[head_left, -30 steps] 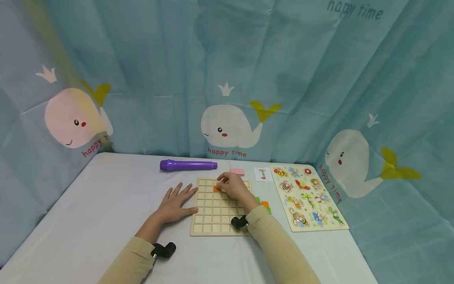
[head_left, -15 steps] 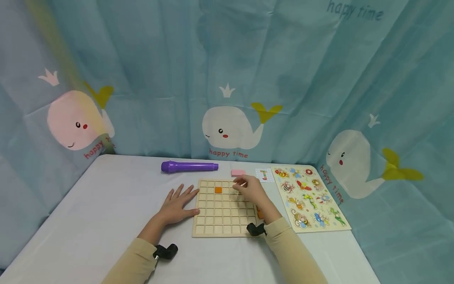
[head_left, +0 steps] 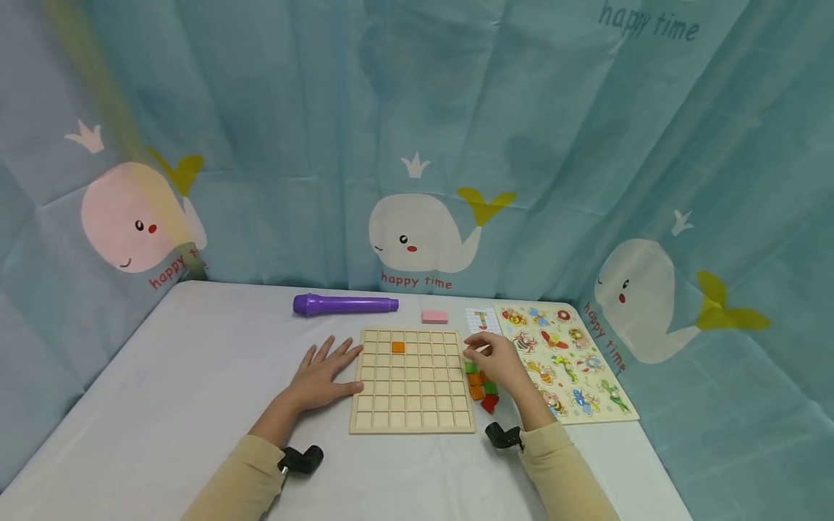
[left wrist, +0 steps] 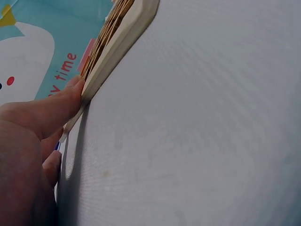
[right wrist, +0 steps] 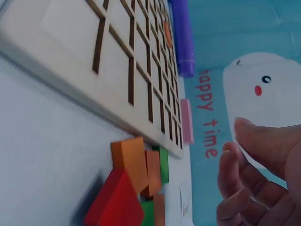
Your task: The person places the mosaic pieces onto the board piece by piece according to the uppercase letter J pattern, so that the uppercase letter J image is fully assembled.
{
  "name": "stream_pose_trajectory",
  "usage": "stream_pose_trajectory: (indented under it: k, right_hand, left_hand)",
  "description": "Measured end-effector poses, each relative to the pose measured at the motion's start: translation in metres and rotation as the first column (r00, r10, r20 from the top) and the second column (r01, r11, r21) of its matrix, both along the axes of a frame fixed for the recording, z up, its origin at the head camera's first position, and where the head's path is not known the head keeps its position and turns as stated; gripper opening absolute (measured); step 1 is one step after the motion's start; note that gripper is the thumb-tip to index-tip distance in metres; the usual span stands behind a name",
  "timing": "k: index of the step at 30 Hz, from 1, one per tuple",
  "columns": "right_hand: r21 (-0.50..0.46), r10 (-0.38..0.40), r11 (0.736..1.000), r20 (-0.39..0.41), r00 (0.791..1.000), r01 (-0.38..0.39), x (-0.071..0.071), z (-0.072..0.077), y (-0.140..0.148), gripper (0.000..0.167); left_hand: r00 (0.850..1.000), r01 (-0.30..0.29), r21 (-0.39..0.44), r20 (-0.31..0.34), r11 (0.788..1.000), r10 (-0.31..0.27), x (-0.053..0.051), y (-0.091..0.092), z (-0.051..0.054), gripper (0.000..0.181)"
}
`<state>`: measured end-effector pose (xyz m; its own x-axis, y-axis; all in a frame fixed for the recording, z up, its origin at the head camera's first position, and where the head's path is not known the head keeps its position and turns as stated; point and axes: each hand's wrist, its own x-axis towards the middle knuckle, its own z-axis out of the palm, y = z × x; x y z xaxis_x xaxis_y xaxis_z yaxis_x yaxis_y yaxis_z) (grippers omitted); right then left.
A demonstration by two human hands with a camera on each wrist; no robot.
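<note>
A wooden grid board (head_left: 412, 427) lies in the middle of the table, with one orange square tile (head_left: 398, 347) in a cell near its top. My left hand (head_left: 321, 382) lies spread beside the board, its fingertips and thumb touching the left edge. In the left wrist view the thumb (left wrist: 70, 96) rests against the board's side. My right hand (head_left: 496, 358) hovers by the upper right corner, fingers loosely bent and holding nothing. Below it sits a small pile of loose pieces: a green block (head_left: 472, 367), an orange block (head_left: 477, 391) and a red block (right wrist: 117, 200) among them.
Behind the board lie a purple toy microphone (head_left: 345, 304) and a pink block (head_left: 434, 316). A small pattern card (head_left: 482, 320) is at the back right, next to an insect puzzle board (head_left: 567, 362). A whale-printed curtain (head_left: 293, 145) stands behind the table.
My right hand has let go of the orange tile, leaving it in its cell, and moved right off the board to above the loose pieces. My left hand has stayed at the board's edge.
</note>
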<state>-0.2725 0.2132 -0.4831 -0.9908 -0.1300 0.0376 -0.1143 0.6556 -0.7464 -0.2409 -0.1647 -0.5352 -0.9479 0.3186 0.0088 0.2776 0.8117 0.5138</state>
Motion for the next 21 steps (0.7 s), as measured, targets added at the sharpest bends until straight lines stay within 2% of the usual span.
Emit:
stream_pose_trajectory:
  k: [6, 9, 14, 18, 21]
  right_hand:
    - [0.057, 0.003, 0.998, 0.103, 0.995, -0.009, 0.006, -0.005, 0.020, 0.021]
    - [0.082, 0.009, 0.996, 0.102, 0.995, -0.018, 0.011, -0.012, 0.028, 0.022]
    - [0.132, -0.015, 0.991, 0.126, 0.992, -0.002, 0.012, -0.017, 0.036, 0.023]
    - [0.162, -0.028, 0.987, 0.171, 0.985, 0.000, 0.012, -0.019, 0.040, 0.024]
    - [0.151, -0.038, 0.989, 0.199, 0.979, 0.007, 0.012, -0.019, 0.041, 0.025]
  left_hand:
    - [1.000, 0.006, -0.006, -0.031, 1.000, -0.007, -0.003, 0.000, -0.001, 0.083]
    - [0.999, 0.001, 0.002, -0.039, 1.000, -0.001, 0.001, -0.001, -0.006, 0.083]
    - [0.998, 0.005, 0.025, -0.060, 1.000, -0.004, 0.000, 0.000, -0.007, 0.082]
    - [0.999, 0.007, 0.015, -0.042, 1.000, -0.006, -0.001, 0.000, -0.005, 0.083]
    - [1.000, 0.008, 0.004, -0.026, 1.000, -0.008, -0.002, 0.000, -0.004, 0.084]
